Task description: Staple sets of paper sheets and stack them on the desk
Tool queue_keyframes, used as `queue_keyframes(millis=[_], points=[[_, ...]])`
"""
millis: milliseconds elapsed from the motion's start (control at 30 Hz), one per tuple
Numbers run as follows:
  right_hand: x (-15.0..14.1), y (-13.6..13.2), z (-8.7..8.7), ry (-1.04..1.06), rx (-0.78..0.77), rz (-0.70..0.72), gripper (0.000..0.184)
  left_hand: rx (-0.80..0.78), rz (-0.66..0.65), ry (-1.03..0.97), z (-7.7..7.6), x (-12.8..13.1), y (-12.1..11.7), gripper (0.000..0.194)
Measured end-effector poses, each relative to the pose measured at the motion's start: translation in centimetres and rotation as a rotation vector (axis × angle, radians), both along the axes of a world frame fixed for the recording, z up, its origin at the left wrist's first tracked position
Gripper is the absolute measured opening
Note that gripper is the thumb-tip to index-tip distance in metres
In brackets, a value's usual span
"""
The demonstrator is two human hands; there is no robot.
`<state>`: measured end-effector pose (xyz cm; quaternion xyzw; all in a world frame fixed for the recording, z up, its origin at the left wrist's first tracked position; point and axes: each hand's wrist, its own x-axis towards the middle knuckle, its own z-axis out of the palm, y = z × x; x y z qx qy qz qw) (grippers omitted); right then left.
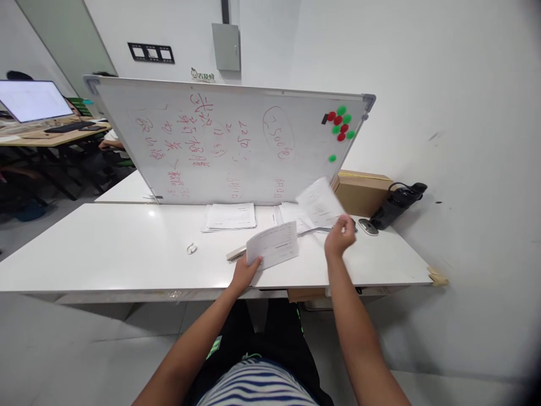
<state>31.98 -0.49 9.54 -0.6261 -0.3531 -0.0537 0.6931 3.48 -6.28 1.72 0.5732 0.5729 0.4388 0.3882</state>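
Observation:
My left hand is closed on a printed paper sheet, thumb on top, held just above the front of the white desk. Gripped at its lower right corner, a second sheet tilts upward from my right hand. Under that sheet lies a loose spread of papers. A neater paper stack rests to the left, near the whiteboard's foot. Beside my left hand is a pale, narrow bar-like object, partly covered by the sheet.
A whiteboard with red writing and magnets leans along the desk's back. On the right stand a cardboard box, a black bottle and a computer mouse. A small white ring-shaped item lies left. Another person's arm shows behind.

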Motion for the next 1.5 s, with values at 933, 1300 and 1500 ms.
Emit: queue_keyframes(millis=[933,1300,1500], points=[[-9.9,-14.0,-10.3,0.723,-0.319,0.516,0.046,-0.158,-0.112,-0.156,0.7,-0.5,-0.4,0.052],[-7.0,-13.9,-8.8,0.179,-0.741,0.551,0.055,-0.015,-0.128,-0.024,0.0,-0.4,-0.6,0.044],[-4.2,-12.6,-6.1,0.012,-0.601,0.547,0.099,0.689,-0.388,0.366,0.2,-0.5,-1.2,0.026]])
